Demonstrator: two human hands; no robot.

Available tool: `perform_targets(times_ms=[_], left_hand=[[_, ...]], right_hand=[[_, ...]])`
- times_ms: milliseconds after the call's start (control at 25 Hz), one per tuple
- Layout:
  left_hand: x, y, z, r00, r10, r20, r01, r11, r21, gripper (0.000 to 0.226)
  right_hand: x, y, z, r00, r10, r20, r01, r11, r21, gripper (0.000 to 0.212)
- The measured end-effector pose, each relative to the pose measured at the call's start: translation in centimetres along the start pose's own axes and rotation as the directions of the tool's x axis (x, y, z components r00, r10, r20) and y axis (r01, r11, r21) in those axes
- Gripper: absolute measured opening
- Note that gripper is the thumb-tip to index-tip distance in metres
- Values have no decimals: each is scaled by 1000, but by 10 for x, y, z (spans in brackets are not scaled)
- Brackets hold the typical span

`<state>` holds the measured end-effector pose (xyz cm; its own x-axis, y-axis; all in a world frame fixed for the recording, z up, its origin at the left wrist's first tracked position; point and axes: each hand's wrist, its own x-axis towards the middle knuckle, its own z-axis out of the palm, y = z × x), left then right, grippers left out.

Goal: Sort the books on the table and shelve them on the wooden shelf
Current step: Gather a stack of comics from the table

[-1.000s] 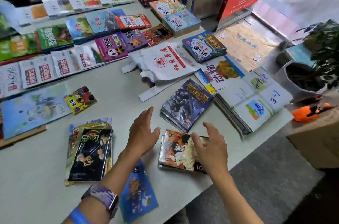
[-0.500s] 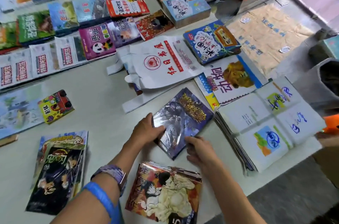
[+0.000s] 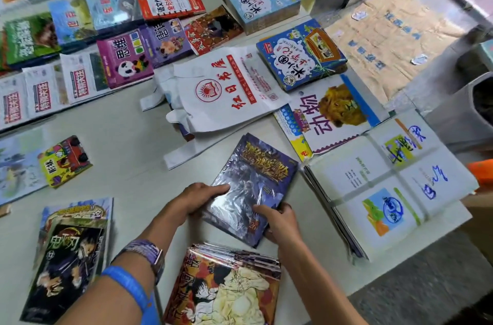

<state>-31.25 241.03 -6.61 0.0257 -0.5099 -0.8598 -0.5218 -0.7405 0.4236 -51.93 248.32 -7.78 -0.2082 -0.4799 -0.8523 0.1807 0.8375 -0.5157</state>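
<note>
- On table front: L hand + R hand grip dark manga stack by its sides.
- Shrink-wrapped, likely slippery, stiff; hold at edges.

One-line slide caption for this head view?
Both hands, left hand and right hand, grip a dark plastic-wrapped comic stack on the book-covered table.
</note>
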Motion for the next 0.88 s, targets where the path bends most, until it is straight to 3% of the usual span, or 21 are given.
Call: perform_targets(times_ms=[200,320,400,480,560,640,800,880], left_hand=[[-6,5,1,996,48,80,-37,991,-130,90],[-14,15,9,983,176,-51,-182,968,-176,78],[-19,16,8,939,305,-157,-329,931,-158,66],[-25,11,5,903,394,-174,-422,888,-181,61],[-29,1,0,882,449,-143,-471,850,-236,59],[-31,-10,-7,869,487,-85,-490,823,-288,61],[-29,-20,-11,826,560,-68,-564,819,-106,74],[-27,-23,-4,804,587,-96,-593,804,-53,84]], right_hand=[[3,-3,-6,998,7,65,-8,1000,12,48],[9,-8,-3,995,26,101,-30,999,42,42],[14,-15,-3,988,22,152,-34,997,75,35],[15,-26,-4,974,-44,221,1,981,192,33],[17,-36,-5,948,-169,269,65,933,355,37],[16,-43,-5,917,-296,269,168,896,412,46],[7,-44,-2,882,-451,137,417,882,219,57],[-1,-42,-3,825,-552,124,545,834,87,59]])
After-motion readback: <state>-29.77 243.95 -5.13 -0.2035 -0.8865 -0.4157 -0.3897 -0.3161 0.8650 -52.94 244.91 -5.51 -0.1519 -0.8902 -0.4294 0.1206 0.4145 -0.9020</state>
